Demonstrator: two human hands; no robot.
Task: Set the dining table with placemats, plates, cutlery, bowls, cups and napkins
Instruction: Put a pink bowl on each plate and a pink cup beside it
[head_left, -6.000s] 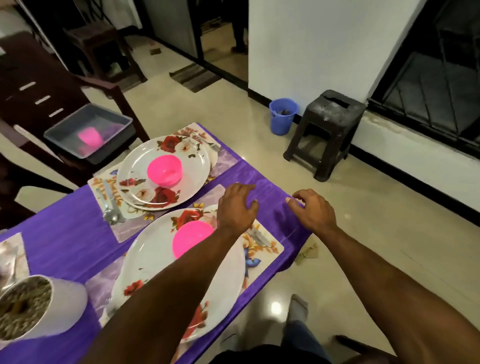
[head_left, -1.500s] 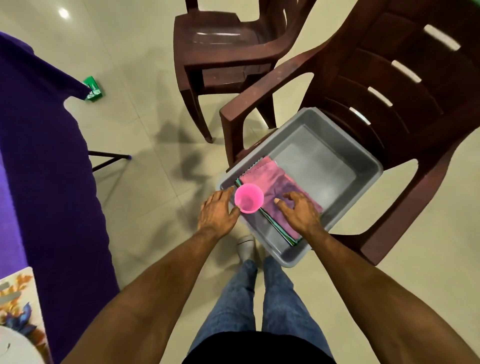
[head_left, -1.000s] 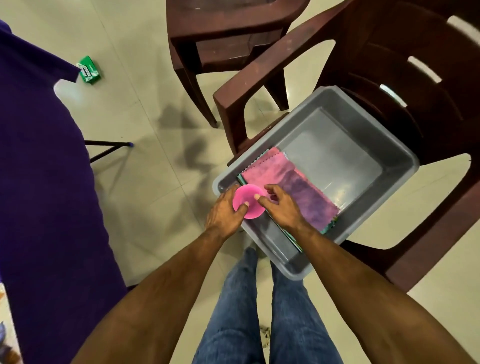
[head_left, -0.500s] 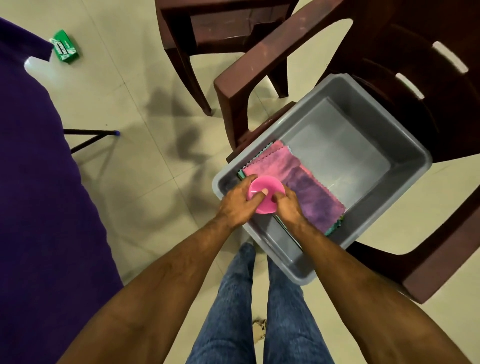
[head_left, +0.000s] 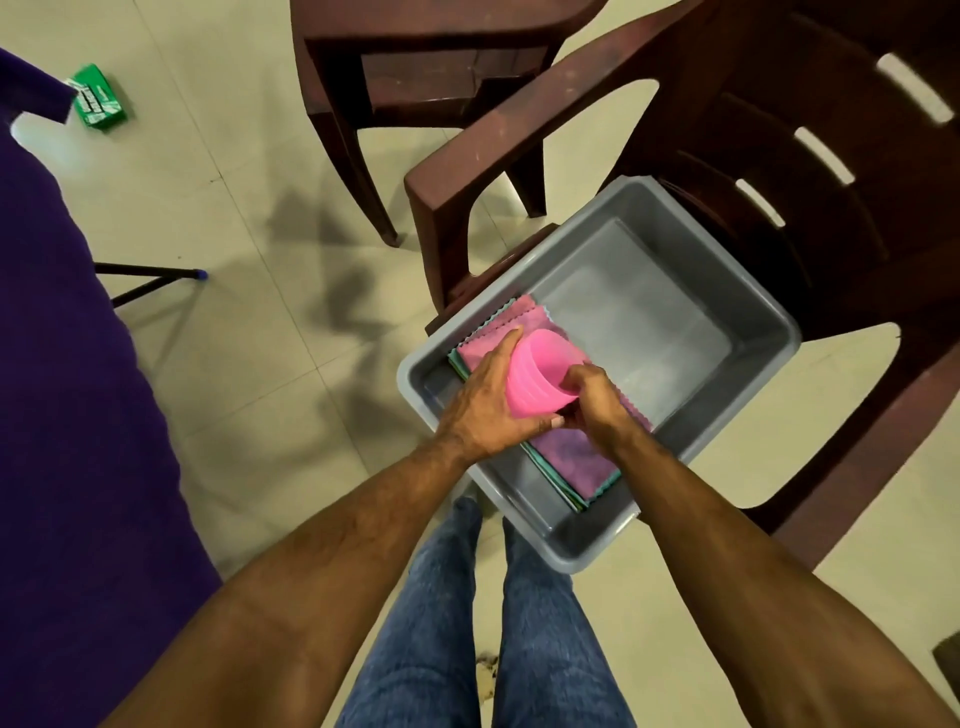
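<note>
The left hand (head_left: 485, 402) wraps the outside of the pink cup (head_left: 540, 375); right of it, the right hand (head_left: 597, 402) pinches the rim. Thin, light plastic, probably flexible and slick, so hold the ribbed wall. Beneath the fingers lie soft folded napkins (head_left: 566, 457).

This is a home, the eating corner of a plain living space. The floor (head_left: 249, 364) is pale glossy tile with a ceiling light glinting off it. Two dark brown moulded plastic armchairs stand close together: one chair (head_left: 753, 156) has a slotted back and carries a grey plastic tub (head_left: 519, 519) of folded cloths (head_left: 566, 457) on its seat, the other chair (head_left: 415, 62) sits just behind it. Along the left edge hangs a purple tablecloth (head_left: 78, 415) over a thin metal-legged table. A small green packet (head_left: 98, 101) lies on the tiles.
</note>
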